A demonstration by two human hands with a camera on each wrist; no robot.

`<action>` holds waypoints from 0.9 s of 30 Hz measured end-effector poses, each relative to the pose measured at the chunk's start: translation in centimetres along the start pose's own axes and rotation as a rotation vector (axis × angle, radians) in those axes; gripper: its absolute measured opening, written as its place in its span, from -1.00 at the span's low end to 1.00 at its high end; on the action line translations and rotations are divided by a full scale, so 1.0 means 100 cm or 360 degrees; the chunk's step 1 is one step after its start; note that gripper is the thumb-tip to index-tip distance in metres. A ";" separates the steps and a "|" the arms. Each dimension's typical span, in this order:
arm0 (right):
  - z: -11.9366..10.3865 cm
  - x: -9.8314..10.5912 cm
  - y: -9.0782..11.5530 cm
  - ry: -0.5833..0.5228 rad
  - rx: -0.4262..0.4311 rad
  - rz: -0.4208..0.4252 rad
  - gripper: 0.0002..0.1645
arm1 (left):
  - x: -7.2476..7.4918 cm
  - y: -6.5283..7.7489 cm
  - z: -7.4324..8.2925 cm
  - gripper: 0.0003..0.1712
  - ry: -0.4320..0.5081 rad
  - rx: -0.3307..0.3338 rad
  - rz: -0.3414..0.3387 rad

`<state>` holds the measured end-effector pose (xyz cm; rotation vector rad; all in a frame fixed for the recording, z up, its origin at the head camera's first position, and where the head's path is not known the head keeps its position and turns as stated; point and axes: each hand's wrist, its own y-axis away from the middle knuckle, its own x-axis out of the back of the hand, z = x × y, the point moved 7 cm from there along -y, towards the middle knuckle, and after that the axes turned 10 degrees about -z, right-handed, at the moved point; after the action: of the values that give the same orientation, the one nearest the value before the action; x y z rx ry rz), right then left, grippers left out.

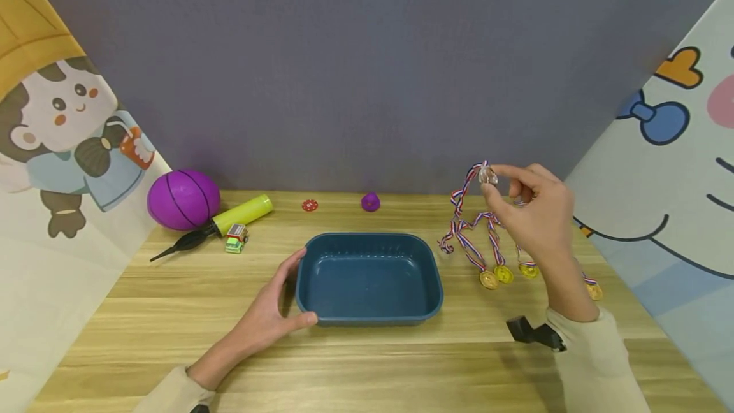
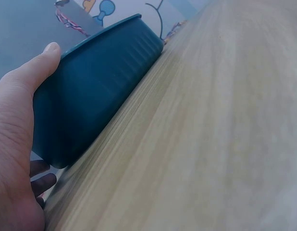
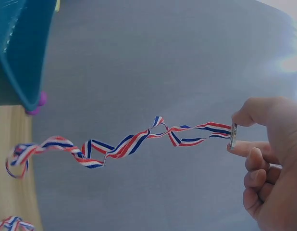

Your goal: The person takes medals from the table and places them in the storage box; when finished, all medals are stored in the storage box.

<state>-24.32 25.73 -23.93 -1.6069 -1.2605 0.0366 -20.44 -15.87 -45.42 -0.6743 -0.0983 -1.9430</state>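
My right hand (image 1: 536,209) is raised at the right, pinching a silver medal (image 1: 487,175) by its edges between thumb and fingertip. Its red, white and blue ribbon (image 3: 124,147) dangles down in twists. At the left end of a dark blue plastic basin (image 1: 427,320), my left hand (image 1: 264,311) holds the wall, thumb at the near corner and fingers along the far-left side. The left wrist view shows the thumb against the basin's wall (image 2: 86,96), with part of the other fingers hidden. Below the right hand lie several gold-coloured medals (image 1: 489,280) with striped ribbons.
A purple ball (image 1: 183,199), a yellow-green hand pump (image 1: 243,214) with a black nozzle and a small toy truck (image 1: 236,238) sit at the left. Behind the basin are a red poker chip (image 1: 309,205) and a small purple toy (image 1: 370,202), near the grey back wall (image 1: 367,81).
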 end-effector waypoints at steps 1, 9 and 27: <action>-0.002 0.001 -0.001 -0.0009 0.0012 0.0012 -0.77 | 0.000 0.000 0.000 0.31 0.0006 0.0000 -0.0001; -0.028 0.006 -0.012 -0.0051 0.0085 0.0089 -0.74 | 0.000 0.000 0.002 0.31 0.0033 -0.0006 -0.0006; -0.064 -0.052 0.020 -0.0061 0.0289 -0.0297 -0.70 | 0.000 0.001 0.001 0.30 0.0046 0.0000 -0.0011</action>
<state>-21.60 17.73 -25.21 -1.3347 -1.3915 0.0635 -20.34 -15.87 -45.36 -0.6467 -0.0825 -1.9585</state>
